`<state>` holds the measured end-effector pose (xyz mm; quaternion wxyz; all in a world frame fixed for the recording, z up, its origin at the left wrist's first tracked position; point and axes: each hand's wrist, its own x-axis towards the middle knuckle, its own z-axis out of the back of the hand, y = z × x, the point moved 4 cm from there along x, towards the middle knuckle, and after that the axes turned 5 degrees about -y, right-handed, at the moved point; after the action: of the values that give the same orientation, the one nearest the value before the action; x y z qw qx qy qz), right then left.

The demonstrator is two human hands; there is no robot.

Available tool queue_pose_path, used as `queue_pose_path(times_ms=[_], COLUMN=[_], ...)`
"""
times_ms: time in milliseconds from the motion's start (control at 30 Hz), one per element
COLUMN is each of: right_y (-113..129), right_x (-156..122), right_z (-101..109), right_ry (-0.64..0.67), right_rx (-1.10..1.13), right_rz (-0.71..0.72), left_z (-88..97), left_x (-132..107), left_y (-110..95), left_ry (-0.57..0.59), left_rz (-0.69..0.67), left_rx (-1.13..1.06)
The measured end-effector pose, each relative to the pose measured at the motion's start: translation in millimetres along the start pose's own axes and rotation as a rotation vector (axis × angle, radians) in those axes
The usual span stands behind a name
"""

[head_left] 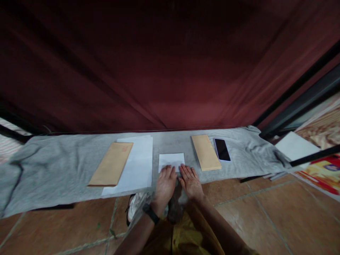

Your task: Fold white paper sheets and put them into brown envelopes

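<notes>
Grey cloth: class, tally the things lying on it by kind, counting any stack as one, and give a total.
Envelopes: 2 (left envelope, right envelope)
White papers: 2 (large paper, small paper)
Phones: 1 (phone)
Total: 5

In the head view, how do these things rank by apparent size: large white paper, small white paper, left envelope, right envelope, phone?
Largest to smallest:
1. Large white paper
2. Left envelope
3. Right envelope and small white paper: unsure, since the left hand and right hand partly cover the paper
4. Phone
</notes>
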<state>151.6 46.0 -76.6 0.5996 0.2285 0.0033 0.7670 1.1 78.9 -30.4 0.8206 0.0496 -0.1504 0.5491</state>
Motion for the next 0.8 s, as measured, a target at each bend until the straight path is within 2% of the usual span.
queue_pose_path(times_ms=[67,167,300,467,600,667,800], right_y=[-0.5,-1.1,-0.6,-1.1,-1.5,-1.0,0.1], right_x=[-0.4,-0.9,-0.6,-1.1,-1.8,-1.4,-0.7], right_z=[-0.8,-1.1,-1.0,-2.0,-3.0,-3.0,-1.1], right_ry=[0.015,0.031,0.03,0.017,0.01,0.003,-0.014], right_rx=[-0.001,0.002,-0.003,-0.014,-0.025,-0.038,-0.062], right_rz=[-0.005,-0.01,-0.018,-0.033,-0.022,-0.018,-0.016], left_z=[-7.4,-20.6,-27.7,-22.7,-20.9,-20.4,-23.0], left_x=[-9.2,-21.4,-30.8,-40.6,-45.7,-43.7,-33.7], left_y=[-16.5,-24.3,-14.4,3.1,9.4,7.3,-7.8], left_ry=[-0.023,-0.02,-0.008,-0.038,-0.051,-0.064,-0.051], left_rz=[-0.142,-0.148,-0.089,-0.01,0.028,0.014,-0.13], left_rx=[-0.086,-0.135,-0.141,-0.112,-0.096,-0.087,-0.1])
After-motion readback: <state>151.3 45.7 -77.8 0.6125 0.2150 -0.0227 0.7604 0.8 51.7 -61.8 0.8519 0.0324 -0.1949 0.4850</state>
